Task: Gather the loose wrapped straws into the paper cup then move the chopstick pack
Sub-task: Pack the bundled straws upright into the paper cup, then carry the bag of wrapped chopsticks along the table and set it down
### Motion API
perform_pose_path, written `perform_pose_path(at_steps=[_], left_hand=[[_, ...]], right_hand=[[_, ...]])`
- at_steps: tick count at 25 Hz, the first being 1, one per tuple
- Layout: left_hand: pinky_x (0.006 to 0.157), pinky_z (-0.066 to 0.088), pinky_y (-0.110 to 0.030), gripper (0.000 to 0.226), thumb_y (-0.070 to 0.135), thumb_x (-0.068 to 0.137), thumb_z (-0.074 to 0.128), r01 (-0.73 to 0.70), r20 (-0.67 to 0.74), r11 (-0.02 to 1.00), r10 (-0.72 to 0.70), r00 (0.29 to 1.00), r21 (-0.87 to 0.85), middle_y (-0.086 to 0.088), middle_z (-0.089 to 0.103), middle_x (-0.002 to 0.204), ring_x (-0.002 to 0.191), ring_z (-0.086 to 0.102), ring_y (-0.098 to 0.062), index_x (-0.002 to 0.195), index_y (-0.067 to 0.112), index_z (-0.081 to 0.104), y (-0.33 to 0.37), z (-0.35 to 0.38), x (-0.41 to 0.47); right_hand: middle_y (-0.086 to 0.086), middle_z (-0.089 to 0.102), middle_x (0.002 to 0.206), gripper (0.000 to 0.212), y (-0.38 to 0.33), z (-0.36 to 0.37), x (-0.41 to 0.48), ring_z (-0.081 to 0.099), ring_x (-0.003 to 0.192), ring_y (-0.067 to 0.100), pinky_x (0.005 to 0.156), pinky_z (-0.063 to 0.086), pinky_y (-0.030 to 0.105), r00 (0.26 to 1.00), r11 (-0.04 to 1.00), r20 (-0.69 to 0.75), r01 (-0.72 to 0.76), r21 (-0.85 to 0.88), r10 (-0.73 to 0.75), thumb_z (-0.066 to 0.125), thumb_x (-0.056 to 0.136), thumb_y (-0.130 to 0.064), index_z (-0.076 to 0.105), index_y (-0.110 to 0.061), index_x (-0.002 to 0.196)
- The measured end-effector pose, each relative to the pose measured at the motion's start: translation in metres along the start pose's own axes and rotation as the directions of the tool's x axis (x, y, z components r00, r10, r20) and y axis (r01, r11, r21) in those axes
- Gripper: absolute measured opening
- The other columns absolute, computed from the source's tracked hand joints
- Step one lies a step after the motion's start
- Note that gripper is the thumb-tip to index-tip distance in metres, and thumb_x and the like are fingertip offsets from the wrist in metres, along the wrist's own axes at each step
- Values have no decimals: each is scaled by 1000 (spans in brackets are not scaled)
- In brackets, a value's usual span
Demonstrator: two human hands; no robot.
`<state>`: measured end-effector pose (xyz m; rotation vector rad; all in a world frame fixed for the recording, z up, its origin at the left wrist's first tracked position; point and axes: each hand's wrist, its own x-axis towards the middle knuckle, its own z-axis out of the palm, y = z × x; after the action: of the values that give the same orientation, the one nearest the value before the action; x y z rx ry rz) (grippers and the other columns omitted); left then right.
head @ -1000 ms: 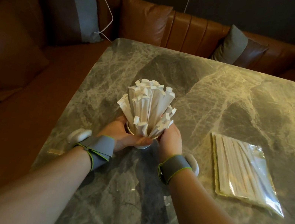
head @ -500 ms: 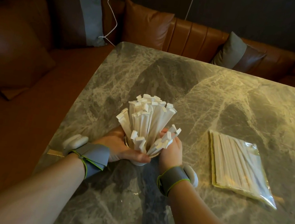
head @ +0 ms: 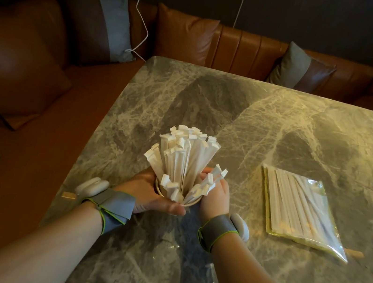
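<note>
Wrapped straws (head: 184,158) stand bunched upright in the paper cup (head: 191,202), tops fanning out. Left hand (head: 149,194) wraps the cup's near-left side, likely steadying it so the bundle doesn't tip. Right hand (head: 216,195) cups the right side, fingers curled round a few shorter straws, probably tucking them in. Cup sits near the worktop (head: 270,120) front-left edge. Chopstick pack (head: 300,209) lies flat, well apart to the right, untouched.

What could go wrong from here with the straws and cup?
The wrapped straws fan far above the paper cup, so it may tip once the left hand and right hand let go. Short straws leaning over the rim could slide out. Reaching for the chopstick pack might brush them.
</note>
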<state>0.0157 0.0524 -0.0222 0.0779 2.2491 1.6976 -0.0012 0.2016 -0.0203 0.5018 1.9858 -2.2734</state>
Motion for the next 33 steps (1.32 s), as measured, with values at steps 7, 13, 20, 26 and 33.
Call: perform_pose_path(at_steps=[7,13,20,26,33], left_hand=[[91,36,-18,96,53,49,82,79,-106,903,-38,994,423,20,48,124,114,46,-3,134,29,43,5,-15,-13],[61,42,-19,44,65,79,46,213,209,547,-608,766,810,5,57,71,63,51,-8,63,24,53,30,3,-24],[66,45,-20,16,21,94,47,156,256,975,-111,960,-160,2,62,81,70,57,-10,81,21,57,57,110,-4],[80,44,-29,12,23,89,52,144,-203,963,-191,960,-226,0,60,92,92,56,-20,99,24,58,46,167,64],[68,46,-29,18,18,94,39,423,-58,750,-520,852,-509,0,53,75,73,56,-18,78,17,47,61,195,113]], right_hand=[[24,51,70,22,-1,-20,3,51,70,31,66,46,43,989,979,147,46,-198,-17,53,86,-17,59,-6,68],[-5,67,76,27,-32,-57,5,62,77,11,83,50,31,976,825,178,203,-527,-126,45,94,-21,69,-18,83],[-7,66,77,25,-42,-113,19,63,85,16,84,48,32,969,720,147,246,-649,-198,44,94,-21,68,-19,86],[8,66,115,31,-39,-177,46,54,112,29,95,42,36,966,532,-31,116,-839,-258,42,94,-29,69,-19,107],[14,46,139,54,-38,-226,72,44,121,40,105,38,47,887,568,-460,-355,-743,-47,49,84,-33,42,-28,137]])
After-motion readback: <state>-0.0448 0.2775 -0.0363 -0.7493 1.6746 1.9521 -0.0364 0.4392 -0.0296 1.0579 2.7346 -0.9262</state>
